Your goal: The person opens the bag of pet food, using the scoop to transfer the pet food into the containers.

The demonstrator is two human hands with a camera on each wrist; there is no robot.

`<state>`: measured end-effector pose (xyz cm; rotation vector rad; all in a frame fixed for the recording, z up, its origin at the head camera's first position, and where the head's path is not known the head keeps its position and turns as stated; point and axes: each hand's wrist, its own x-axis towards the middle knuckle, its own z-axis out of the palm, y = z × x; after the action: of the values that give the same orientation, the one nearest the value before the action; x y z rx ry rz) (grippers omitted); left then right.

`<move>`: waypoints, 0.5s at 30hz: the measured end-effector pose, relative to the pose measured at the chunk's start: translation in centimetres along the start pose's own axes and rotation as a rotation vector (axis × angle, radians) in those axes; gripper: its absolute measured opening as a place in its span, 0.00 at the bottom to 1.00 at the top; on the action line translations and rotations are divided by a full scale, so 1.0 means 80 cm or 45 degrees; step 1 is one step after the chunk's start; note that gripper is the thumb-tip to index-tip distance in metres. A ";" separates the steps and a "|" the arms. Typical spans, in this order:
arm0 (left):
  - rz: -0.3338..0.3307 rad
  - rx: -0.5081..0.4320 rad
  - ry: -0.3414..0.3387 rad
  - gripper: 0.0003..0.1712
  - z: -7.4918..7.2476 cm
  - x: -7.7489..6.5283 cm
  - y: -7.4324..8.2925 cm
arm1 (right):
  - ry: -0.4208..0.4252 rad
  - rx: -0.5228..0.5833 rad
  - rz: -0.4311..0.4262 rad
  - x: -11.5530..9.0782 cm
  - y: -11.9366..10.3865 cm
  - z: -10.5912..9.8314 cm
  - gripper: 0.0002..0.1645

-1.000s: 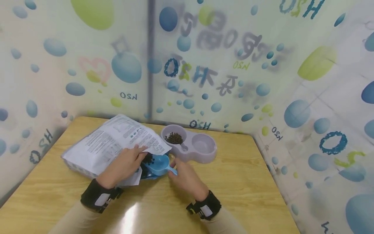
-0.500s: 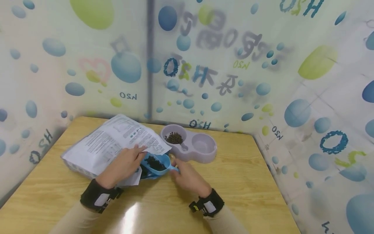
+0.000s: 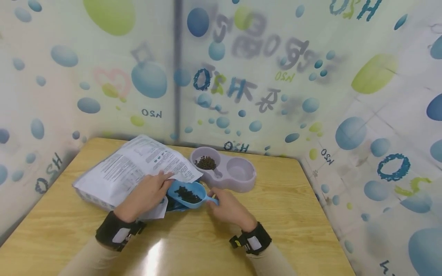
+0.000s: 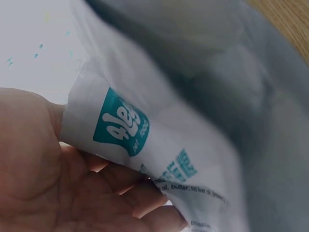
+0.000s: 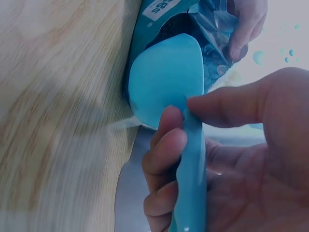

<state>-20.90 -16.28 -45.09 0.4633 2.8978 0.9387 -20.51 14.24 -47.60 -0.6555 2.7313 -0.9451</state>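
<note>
Twin-bowl feeder (image 3: 229,183): on the table (image 3: 283,230), just beyond the scoop (image 3: 198,188); brown pellets (image 3: 206,163) lie in its left bowl.
Bag (image 3: 117,168): lying at the left of the table, its mouth turned toward the scoop; the loose white flap hangs over the mouth and stands between the head camera and the inside.
Scoop: at the bag's mouth, between the two hands, carrying a heap of dark pellets (image 3: 187,194).
Left hand (image 3: 145,195): gripping the bag's edge at the mouth.
Right hand (image 3: 228,207): fingers and thumb curled round the scoop handle.
Walls: patterned covering (image 3: 255,96) behind and at both sides.
Hidden: most of the bag's inside; the left thumb in the left wrist view; the scoop's load in the right wrist view, which shows the underside.
Cut off or unclear: both sleeves (image 3: 86,260) leave the lower edge; the left wrist view blurs the nearest fold; a small yellowish patch behind the scoop is hard to make out.
Surfaces: creased, printed bag, white on one face, glossy teal on another; smooth blue scoop, rounded; pale mauve feeder with round bowls; glossy wood grain; black wristbands (image 3: 256,237).
</note>
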 end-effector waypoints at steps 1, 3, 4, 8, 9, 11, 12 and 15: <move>-0.002 -0.003 -0.002 0.30 0.000 0.000 0.000 | 0.002 -0.005 0.000 -0.001 0.001 -0.001 0.08; 0.001 -0.005 0.009 0.30 0.000 0.000 0.000 | 0.006 -0.008 -0.007 -0.003 0.003 -0.003 0.08; -0.001 -0.017 0.010 0.30 0.001 0.001 0.000 | 0.006 -0.009 -0.010 -0.003 0.005 -0.003 0.08; -0.006 -0.033 0.009 0.30 0.002 0.000 0.000 | 0.000 -0.009 -0.001 -0.007 0.010 -0.005 0.07; -0.010 -0.038 0.004 0.30 0.002 0.000 -0.001 | -0.001 -0.009 -0.002 -0.008 0.012 -0.006 0.07; -0.003 -0.033 0.011 0.30 0.003 0.000 -0.001 | 0.000 -0.009 -0.006 -0.010 0.016 -0.008 0.07; -0.002 -0.033 0.011 0.30 0.003 0.000 -0.001 | 0.001 -0.005 -0.012 -0.011 0.017 -0.010 0.07; 0.007 -0.031 0.022 0.30 0.003 0.001 -0.002 | -0.002 0.019 -0.010 -0.013 0.022 -0.016 0.08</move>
<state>-20.93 -16.21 -45.37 0.4636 2.8986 0.9823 -20.61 16.69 -47.67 -0.6649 2.7194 -0.9649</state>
